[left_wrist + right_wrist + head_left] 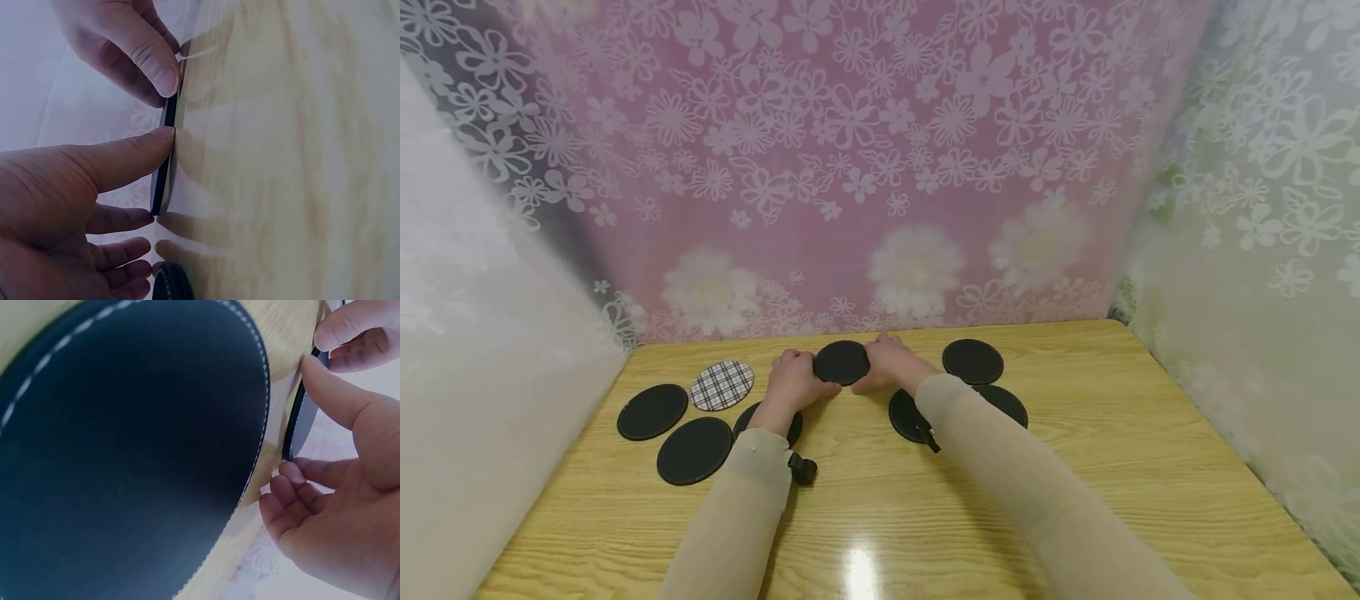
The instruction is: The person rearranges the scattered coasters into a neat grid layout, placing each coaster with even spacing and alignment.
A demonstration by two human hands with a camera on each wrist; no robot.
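Observation:
Near the far edge of the table, both hands hold one round black coaster (841,363) by opposite sides. The left hand (793,382) grips its left edge, thumb at the near side. On the right edge, the right hand (887,364) pinches it in the same way. Seen edge-on in the left wrist view, the coaster (164,169) is thin and close over the wood, with the left thumb (134,159) and fingertips at its rim. In the right wrist view the held coaster (304,419) shows a greyish face toward the curtain.
At left lie a white plaid coaster (722,385) and black ones (652,412), one partly under the left wrist. More black coasters (973,361) lie at right, two partly hidden by the right forearm. A floral curtain (850,167) rises behind the wooden table (1112,400).

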